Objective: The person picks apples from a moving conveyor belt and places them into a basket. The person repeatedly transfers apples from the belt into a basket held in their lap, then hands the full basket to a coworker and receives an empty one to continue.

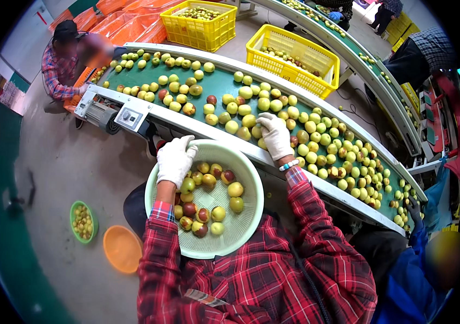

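My left hand (pixel 176 159), in a white knit glove, lies across the far left rim of a pale green plastic basket (pixel 255 202). Its thumb points into the basket; its palm side is hidden, so I cannot tell whether it grips anything. Several green and reddish-brown jujubes (pixel 208 180) rest on the basket's mesh bottom. My right hand (pixel 275 135), also gloved, reaches over the near rail of a green conveyor belt (pixel 226 87). Its fingers curl down among the jujubes (pixel 248 120) there; whether one is in its grasp is hidden.
Yellow crates (pixel 292 79) of jujubes stand beyond the belt. A motor (pixel 99 115) and control box (pixel 129 117) sit at its left end, near a co-worker (pixel 61 65). Another co-worker (pixel 412 279) sits at right. A green basket (pixel 95 227) and orange basin (pixel 122 249) are on the floor.
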A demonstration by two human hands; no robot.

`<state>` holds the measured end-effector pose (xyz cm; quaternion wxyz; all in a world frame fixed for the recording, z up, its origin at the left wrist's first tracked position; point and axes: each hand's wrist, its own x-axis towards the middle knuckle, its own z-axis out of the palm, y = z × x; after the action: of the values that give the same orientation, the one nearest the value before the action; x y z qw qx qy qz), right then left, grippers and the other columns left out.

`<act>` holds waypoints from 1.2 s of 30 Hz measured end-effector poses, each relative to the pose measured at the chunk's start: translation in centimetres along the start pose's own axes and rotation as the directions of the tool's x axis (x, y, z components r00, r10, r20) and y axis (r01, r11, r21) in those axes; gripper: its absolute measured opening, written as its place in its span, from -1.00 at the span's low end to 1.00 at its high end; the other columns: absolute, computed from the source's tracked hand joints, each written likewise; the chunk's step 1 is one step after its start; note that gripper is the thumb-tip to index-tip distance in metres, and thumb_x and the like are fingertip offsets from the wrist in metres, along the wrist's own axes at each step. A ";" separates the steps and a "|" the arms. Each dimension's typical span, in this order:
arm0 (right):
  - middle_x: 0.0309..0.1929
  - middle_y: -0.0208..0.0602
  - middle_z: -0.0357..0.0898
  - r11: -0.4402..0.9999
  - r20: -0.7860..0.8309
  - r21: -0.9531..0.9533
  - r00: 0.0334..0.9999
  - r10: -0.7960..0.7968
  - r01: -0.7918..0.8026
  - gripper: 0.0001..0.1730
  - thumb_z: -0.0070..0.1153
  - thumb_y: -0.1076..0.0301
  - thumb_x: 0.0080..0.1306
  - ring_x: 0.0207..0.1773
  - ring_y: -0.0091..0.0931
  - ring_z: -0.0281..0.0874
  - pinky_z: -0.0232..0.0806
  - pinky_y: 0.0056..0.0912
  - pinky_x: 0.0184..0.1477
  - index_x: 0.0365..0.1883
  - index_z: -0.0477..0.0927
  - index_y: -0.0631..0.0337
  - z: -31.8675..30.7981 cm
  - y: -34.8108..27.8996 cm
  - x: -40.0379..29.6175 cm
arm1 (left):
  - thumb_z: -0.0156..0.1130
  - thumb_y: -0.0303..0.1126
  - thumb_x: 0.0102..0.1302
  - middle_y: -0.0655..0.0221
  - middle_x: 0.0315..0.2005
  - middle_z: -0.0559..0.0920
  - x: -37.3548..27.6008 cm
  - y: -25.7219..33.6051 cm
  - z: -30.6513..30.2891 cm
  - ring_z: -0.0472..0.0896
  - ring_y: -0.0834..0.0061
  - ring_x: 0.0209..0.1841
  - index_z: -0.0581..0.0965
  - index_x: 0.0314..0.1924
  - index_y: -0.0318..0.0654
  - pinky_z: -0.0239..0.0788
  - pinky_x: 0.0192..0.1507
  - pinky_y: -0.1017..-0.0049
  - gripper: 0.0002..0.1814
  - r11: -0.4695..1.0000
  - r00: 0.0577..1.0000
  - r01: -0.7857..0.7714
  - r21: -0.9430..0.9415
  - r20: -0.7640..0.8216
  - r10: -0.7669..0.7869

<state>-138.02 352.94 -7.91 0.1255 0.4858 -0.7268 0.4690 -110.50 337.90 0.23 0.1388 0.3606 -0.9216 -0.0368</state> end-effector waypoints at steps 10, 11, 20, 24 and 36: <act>-0.06 -0.29 0.73 0.990 -0.061 -0.075 0.990 -0.128 0.123 -0.74 0.20 0.50 0.28 -0.04 -0.23 0.70 0.56 -0.17 -0.01 -0.10 0.76 0.01 -2.6 -1.2 0.5 | 0.22 0.00 0.47 0.21 -0.04 0.78 -2.6 4.1 -3.4 0.73 0.17 0.07 0.68 0.25 0.20 0.51 0.17 0.23 -0.58 0.982 0.973 0.190 -0.019 0.140 -0.185; -0.06 -0.30 0.72 0.975 -0.037 -0.073 0.976 -0.214 0.211 -0.73 0.18 0.48 0.28 -0.06 -0.21 0.69 0.56 -0.12 -0.02 -0.10 0.76 0.00 -2.2 -1.5 1.7 | 0.22 0.01 0.46 0.22 -0.06 0.79 -2.8 4.8 -3.5 0.74 0.17 0.05 0.70 0.22 0.18 0.51 0.16 0.23 -0.59 0.984 0.977 0.181 -0.011 0.121 -0.178; -0.10 -0.10 0.74 0.957 0.442 -0.244 0.896 -0.031 0.154 -0.74 0.15 0.37 0.35 0.09 -0.14 0.75 0.59 -0.11 0.09 -0.15 0.85 -0.11 1.7 -1.4 4.4 | 0.24 0.03 0.44 0.23 -0.09 0.79 -5.5 7.2 -4.7 0.74 0.17 0.03 0.71 0.21 0.22 0.52 0.14 0.20 -0.60 0.980 0.981 0.191 0.054 0.022 -0.193; -0.14 -0.06 0.73 0.984 0.191 -0.090 0.972 -0.135 0.155 -0.70 0.12 0.50 0.28 -0.04 -0.07 0.72 0.56 -0.01 0.06 -0.17 0.82 -0.04 -0.1 1.6 2.3 | 0.24 0.05 0.44 0.19 -0.14 0.77 -5.5 9.3 -3.5 0.73 0.14 0.01 0.72 0.18 0.23 0.53 0.11 0.18 -0.60 0.983 0.989 0.149 0.104 0.005 -0.151; 0.21 0.00 0.57 -0.300 0.573 0.816 0.762 0.303 -0.495 -0.58 0.01 0.12 0.64 0.17 -0.13 0.62 0.55 -0.01 0.19 0.30 0.47 0.19 -5.1 2.8 -2.1 | 0.24 0.08 0.44 0.19 -0.14 0.76 -6.6 10.6 -1.6 0.73 0.13 0.00 0.71 0.20 0.26 0.53 0.10 0.17 -0.59 0.985 0.986 0.167 0.035 -0.007 -0.167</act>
<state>-140.66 358.49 -8.08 -0.4883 0.1618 -0.2571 0.8181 -112.31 350.23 2.06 0.1306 0.4392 -0.8883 -0.0310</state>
